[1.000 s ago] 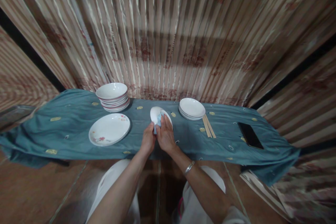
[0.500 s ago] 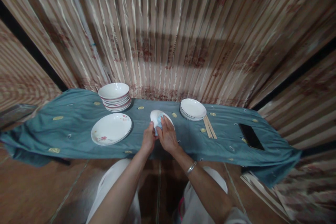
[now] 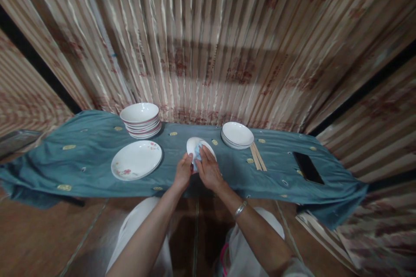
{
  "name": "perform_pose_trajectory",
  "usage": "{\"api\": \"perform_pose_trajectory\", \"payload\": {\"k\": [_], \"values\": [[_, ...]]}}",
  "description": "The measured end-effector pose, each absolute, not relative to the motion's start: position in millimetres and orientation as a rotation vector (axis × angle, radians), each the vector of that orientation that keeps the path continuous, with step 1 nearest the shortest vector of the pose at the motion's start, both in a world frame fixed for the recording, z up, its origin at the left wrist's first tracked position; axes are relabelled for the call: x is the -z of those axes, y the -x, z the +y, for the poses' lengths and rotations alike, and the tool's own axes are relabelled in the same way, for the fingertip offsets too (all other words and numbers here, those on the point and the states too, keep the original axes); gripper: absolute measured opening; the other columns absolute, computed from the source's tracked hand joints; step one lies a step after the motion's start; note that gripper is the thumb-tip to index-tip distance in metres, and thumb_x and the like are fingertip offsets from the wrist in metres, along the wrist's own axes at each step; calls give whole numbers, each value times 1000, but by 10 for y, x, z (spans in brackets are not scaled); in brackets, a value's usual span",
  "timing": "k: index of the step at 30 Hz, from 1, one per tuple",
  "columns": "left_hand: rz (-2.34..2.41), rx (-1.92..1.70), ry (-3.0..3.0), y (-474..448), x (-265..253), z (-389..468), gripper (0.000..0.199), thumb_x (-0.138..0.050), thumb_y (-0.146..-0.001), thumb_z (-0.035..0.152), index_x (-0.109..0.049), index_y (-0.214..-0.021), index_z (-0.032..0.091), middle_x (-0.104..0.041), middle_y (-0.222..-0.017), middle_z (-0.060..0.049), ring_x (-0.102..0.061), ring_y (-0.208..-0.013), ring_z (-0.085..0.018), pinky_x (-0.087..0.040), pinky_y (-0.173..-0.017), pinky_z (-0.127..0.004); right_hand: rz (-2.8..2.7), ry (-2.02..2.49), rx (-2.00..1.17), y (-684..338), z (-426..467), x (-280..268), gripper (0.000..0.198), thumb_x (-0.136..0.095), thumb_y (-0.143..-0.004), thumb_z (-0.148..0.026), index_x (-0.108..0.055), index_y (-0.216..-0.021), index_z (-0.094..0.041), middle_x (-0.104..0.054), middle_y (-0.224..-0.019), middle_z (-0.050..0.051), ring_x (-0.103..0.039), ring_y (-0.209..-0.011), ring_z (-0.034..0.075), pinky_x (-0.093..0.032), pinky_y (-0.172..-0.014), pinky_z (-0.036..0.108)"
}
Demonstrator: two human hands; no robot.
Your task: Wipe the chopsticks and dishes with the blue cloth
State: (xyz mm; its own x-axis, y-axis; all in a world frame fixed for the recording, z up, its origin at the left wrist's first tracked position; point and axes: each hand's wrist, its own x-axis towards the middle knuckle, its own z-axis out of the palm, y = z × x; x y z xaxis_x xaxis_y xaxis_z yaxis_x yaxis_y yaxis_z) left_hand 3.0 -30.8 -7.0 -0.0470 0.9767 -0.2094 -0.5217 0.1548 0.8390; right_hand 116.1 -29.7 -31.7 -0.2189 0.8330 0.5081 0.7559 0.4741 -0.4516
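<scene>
A small white plate [image 3: 192, 143] is held tilted over the front middle of the table. My left hand [image 3: 183, 170] grips its near left edge, thumb on top. A light blue cloth [image 3: 197, 152] lies bunched on the plate's face. Over the cloth, my right hand [image 3: 209, 167] presses it down with bent fingers, covering the plate's right part. To the right stands a stack of small white plates [image 3: 238, 134] with dark rims. Left of my hands, a large oval plate [image 3: 136, 160] with pink flowers lies on the table.
Behind the oval plate, a stack of red-rimmed bowls [image 3: 140, 114] stands near the back edge. Wooden chopsticks [image 3: 258, 157] lie beside the small plates, and a black phone [image 3: 307, 167] rests further right. A blue-green cloth [image 3: 97, 156] covers the table; a striped curtain [image 3: 195, 52] hangs behind.
The plate in my hands has tipped slightly so more of its face shows, and my right hand has shifted a little on it with the cloth. The view has moved slightly.
</scene>
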Motion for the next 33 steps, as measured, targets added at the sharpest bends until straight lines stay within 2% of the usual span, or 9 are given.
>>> {"api": "perform_pose_trajectory", "payload": {"k": [4, 9, 13, 17, 23, 28, 33], "values": [[946, -1262, -698, -32, 19, -337, 28, -69, -74, 32, -64, -98, 17, -67, -69, 0, -59, -52, -13, -48, -50, -22, -1956, 1338, -218, -1208, -189, 280, 54, -29, -98, -39, -40, -144, -12, -41, -149, 14, -34, -140, 23, -32, -115, 45], [929, -1236, -699, -37, 25, -341, 28, -73, -70, 34, -64, -90, 16, -69, -70, -2, -67, -65, -18, -52, -54, -24, -1869, 1422, -322, -1261, 15, 316, 55, -28, -98, -40, -41, -143, -11, -41, -149, 13, -35, -140, 22, -31, -115, 43], [915, -1233, -710, -37, 55, -335, 29, -73, -70, 35, -65, -91, 17, -70, -73, -3, -68, -69, -20, -54, -57, -27, -1810, 1493, -407, -1293, 143, 374, 57, -26, -98, -43, -44, -141, -10, -43, -148, 14, -36, -140, 21, -29, -116, 41], [933, -1243, -731, -29, 71, -338, 30, -73, -70, 36, -65, -90, 16, -69, -71, -3, -68, -68, -20, -54, -57, -28, -1778, 1535, -459, -1330, 196, 449, 60, -26, -98, -43, -45, -139, -3, -42, -147, 19, -35, -140, 23, -27, -117, 42], [935, -1235, -714, -32, 52, -354, 30, -73, -70, 37, -64, -90, 16, -69, -71, -3, -68, -65, -19, -53, -54, -27, -1722, 1577, -497, -1423, 146, 570, 59, -27, -97, -47, -46, -139, -11, -44, -147, 14, -36, -139, 23, -26, -116, 46], [937, -1244, -711, -39, 39, -354, 35, -74, -68, 39, -63, -91, 16, -68, -69, -2, -66, -57, -17, -51, -50, -25, -1687, 1645, -567, -1476, 13, 566, 65, -26, -96, -53, -48, -137, -7, -45, -145, 17, -37, -139, 25, -27, -116, 43], [964, -1257, -680, -56, 39, -330, 35, -75, -67, 41, -60, -87, 16, -68, -67, -1, -67, -58, -18, -51, -51, -25, -1703, 1646, -601, -1493, -183, 512, 64, -25, -96, -55, -49, -137, -12, -48, -144, 15, -38, -138, 25, -27, -116, 44]]}}
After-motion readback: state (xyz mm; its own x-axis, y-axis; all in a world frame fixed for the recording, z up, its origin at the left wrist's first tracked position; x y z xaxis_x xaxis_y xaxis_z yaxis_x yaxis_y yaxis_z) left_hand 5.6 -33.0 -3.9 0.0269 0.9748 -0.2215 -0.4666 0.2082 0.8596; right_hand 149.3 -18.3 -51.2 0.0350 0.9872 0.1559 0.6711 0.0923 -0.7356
